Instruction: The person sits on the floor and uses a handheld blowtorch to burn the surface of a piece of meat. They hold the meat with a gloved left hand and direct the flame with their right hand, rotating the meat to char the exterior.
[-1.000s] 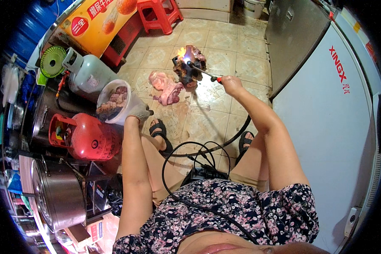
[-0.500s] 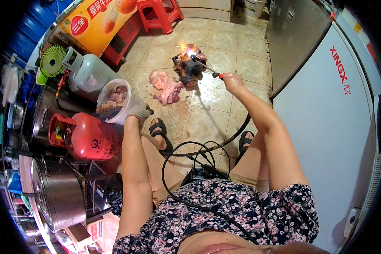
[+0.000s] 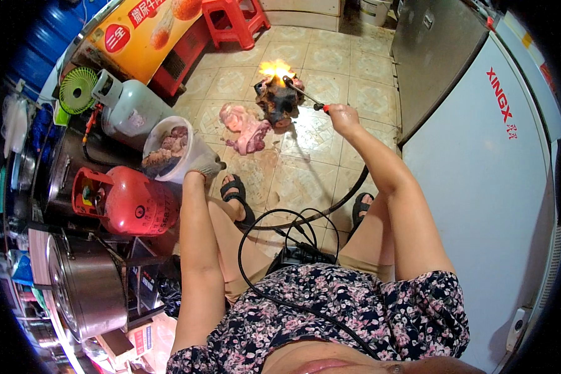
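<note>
My right hand is closed round the red and black handle of a gas torch. The torch's metal tube reaches forward over a charred, blackened piece of meat on the floor. A bright yellow-orange flame flares at the far end of that meat. My left hand, in a pale glove with dark fingertips, hangs beside a white plastic bucket, fingers loosely apart and nothing visible in them. Inside the bucket lie meat pieces. Pale pink raw meat rests on the tiles left of the charred piece.
A red gas cylinder and a grey one stand at my left, near a green fan and a steel pot. A black hose crosses before my feet. A white freezer is at right, red stools far ahead.
The flame has grown larger and more yellow. The torch's head has shifted slightly away from me and to the right. My left hand has barely moved.
</note>
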Action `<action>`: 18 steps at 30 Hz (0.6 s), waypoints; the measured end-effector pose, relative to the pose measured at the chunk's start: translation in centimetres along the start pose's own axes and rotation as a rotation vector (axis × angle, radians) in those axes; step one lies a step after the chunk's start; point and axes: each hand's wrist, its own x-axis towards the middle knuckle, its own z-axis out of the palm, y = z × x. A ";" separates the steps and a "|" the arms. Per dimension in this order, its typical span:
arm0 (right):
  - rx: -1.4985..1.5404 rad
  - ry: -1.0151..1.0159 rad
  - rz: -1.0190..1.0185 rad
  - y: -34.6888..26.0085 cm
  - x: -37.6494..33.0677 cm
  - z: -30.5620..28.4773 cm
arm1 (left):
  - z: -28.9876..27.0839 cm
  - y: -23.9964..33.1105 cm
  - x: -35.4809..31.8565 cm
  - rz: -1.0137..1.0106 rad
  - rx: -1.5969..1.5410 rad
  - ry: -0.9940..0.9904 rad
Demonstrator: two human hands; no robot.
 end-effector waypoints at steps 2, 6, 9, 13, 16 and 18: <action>-0.012 -0.022 0.021 -0.1 0.2 -0.1 | -0.2 0.1 -0.1 0.001 0.019 -0.008; -0.002 -0.038 0.044 -0.1 0.4 0.1 | -0.1 0.0 -0.2 0.021 0.021 0.012; 0.091 -0.019 0.087 0.0 0.6 0.5 | 0.0 -0.1 -0.1 0.018 0.020 0.009; 0.069 -0.017 0.086 0.3 0.8 1.1 | -0.1 0.1 -0.3 0.014 -0.009 0.037; 0.111 0.008 0.092 0.2 0.8 1.3 | 0.3 -0.4 0.0 0.025 -0.003 0.058; 0.026 -0.002 0.041 0.2 0.8 1.1 | 0.5 -0.8 0.2 0.033 0.001 0.069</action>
